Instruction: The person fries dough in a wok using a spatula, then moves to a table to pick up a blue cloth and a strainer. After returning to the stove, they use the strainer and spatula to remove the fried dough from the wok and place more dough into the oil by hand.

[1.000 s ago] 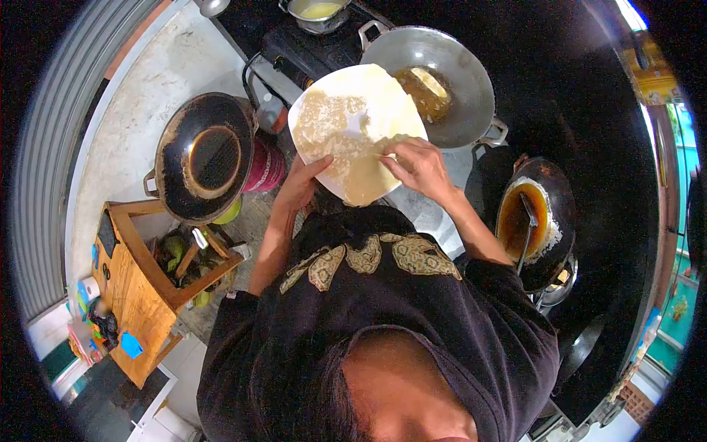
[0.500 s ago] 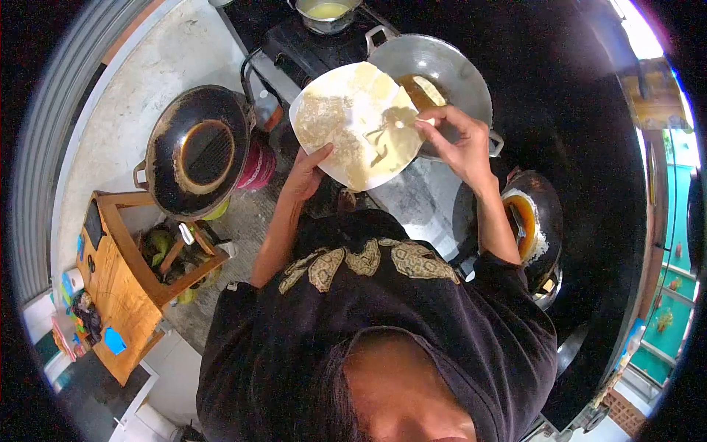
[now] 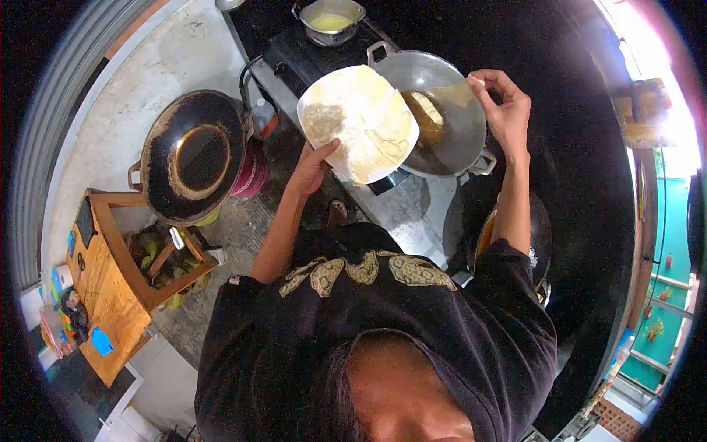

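My left hand [image 3: 314, 166] grips the near left edge of a white plate [image 3: 410, 144], thumb on top. Pale, batter-coated pieces [image 3: 390, 127] and a floury patch lie on the plate. Over the right side of a large metal wok [image 3: 449, 158], my right hand [image 3: 501, 103] pinches the end of a thin, pale coated piece [image 3: 454, 93], which stretches leftward above the wok. Another pale piece [image 3: 427, 107] sits in the brownish oil in the wok.
A small pot [image 3: 329, 21] of yellowish liquid stands behind the plate. A dark wok [image 3: 195, 158] is at the left, above a wooden table [image 3: 118, 302]. Another dark pan [image 3: 541, 228] is near my right forearm.
My right hand has moved right, from above the plate to above the wok's right side, carrying a coated piece. The plate now sits a little to the side of the wok, uncovering more oil.
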Motion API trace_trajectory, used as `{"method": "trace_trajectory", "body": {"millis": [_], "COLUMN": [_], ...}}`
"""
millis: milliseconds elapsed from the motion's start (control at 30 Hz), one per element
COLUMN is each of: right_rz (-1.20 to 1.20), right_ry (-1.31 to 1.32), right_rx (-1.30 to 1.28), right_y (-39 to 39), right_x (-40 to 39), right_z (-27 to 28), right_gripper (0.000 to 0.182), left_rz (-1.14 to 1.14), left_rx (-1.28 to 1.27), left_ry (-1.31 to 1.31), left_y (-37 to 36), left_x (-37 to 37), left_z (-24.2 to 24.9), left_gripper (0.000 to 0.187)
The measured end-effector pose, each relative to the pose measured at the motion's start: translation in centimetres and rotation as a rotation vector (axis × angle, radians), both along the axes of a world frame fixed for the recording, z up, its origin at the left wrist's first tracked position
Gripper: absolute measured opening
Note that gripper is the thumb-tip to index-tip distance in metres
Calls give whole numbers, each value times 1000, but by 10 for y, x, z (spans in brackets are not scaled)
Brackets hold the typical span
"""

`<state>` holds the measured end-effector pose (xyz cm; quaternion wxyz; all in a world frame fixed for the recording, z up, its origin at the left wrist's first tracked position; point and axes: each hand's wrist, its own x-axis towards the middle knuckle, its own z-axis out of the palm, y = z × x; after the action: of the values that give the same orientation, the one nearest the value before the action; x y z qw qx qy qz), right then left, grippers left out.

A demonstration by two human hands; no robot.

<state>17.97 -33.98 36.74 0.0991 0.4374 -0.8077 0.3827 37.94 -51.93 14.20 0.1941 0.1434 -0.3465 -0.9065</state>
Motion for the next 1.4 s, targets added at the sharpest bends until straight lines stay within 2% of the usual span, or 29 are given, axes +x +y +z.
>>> {"method": "trace_trajectory", "body": {"millis": [67, 133, 233, 300, 400, 500, 567, 700, 733, 833, 900, 967, 1033, 1100, 1167, 1267, 1400], "right_rz": [-36, -60, -40, -142, -284, -386, -369, -333, -363, -231, -59, -4, 77, 51, -2, 43, 32], "right_ry": [-33, -28, -79, -107, 32, 109, 78, 147, 91, 229, 177, 172, 123, 130, 146, 104, 128], "right_rx": [2, 49, 68, 135, 309, 421, 515, 739, 726, 138, -19, 3, 88, 117, 127, 132, 100], "right_y": [11, 13, 17, 23, 37, 38, 22, -11, -25, -54, -81, -93, -97, -98, -97, -90, -88], "right_x": [-18, -59, -104, -120, -140, -138, -121, -111, -90, -43, 11, 62, 87, 102, 110, 115, 119], "right_z": [-3, -31, -97, -147, -204, -238, -244, -258, -232, -179, -126, -101, -102, -110, -114, -110, -108], "right_gripper": [17, 16, 15, 12, 16, 18, 17, 16, 19, 23, 29, 32, 36, 39, 38, 35, 24], "left_rz": [23, 40, 136, 212, 266, 349, 445, 439, 438, 407, 364, 359, 359, 333, 305, 267, 243], "left_rx": [-10, 29, 56, 9, -29, 2, 27, 8, 19, 14, -41, -43, -48, -14, -1, -6, 9], "left_ry": [24, -4, -27, -20, -130, -147, -144, -101, -125, -125, -47, -39, -33, -42, -28, 8, 19], "left_y": [2, -9, -28, -37, -44, -52, -49, -46, -42, -39, -39, -40, -40, -43, -46, -48, -49], "left_x": [1, -1, 19, 36, 70, 89, 98, 96, 94, 87, 85, 85, 84, 86, 88, 92, 95], "left_z": [1, -4, -9, -9, 2, -1, -5, 17, 25, 38, 39, 37, 33, 33, 35, 39, 47], "left_gripper": [57, 55, 56, 52, 54, 55, 56, 56, 56, 56, 56, 57, 59, 59, 59, 59, 59]}}
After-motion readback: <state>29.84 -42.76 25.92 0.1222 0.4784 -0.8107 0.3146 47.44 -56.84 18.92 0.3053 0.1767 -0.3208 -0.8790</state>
